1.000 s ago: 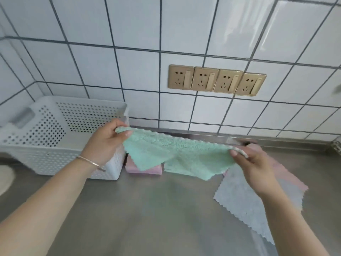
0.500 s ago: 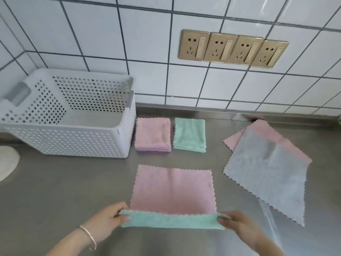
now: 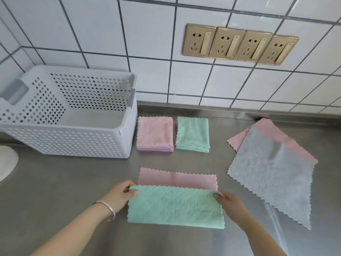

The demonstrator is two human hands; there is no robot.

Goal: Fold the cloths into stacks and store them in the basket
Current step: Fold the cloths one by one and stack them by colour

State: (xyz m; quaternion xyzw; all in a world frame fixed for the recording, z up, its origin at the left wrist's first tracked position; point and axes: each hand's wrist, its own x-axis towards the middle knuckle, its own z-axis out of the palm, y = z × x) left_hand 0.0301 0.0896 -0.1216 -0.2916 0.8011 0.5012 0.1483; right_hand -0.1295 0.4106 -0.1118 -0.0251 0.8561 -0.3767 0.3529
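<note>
While the basket (image 3: 77, 141) sits with nothing visible inside, storing hasn't begun. Grey cloth (image 3: 265, 174) on a pink one (image 3: 265, 128), right: unfolded. Cloth in work (image 3: 175, 206), mint over pink, lies front centre, roughly half folded. Pink stack (image 3: 155, 133) and mint stack (image 3: 192, 133) done beside basket. Left hand (image 3: 118, 196) and right hand (image 3: 230, 202) each pinch a top corner.

Basket (image 3: 73, 145) far left on the counter (image 3: 64, 191); two folded stacks (image 3: 155, 133) just right of it, side by side. Nearer, a half-folded cloth (image 3: 175, 207) between both hands. Loose cloths (image 3: 267, 172) overlap at right
</note>
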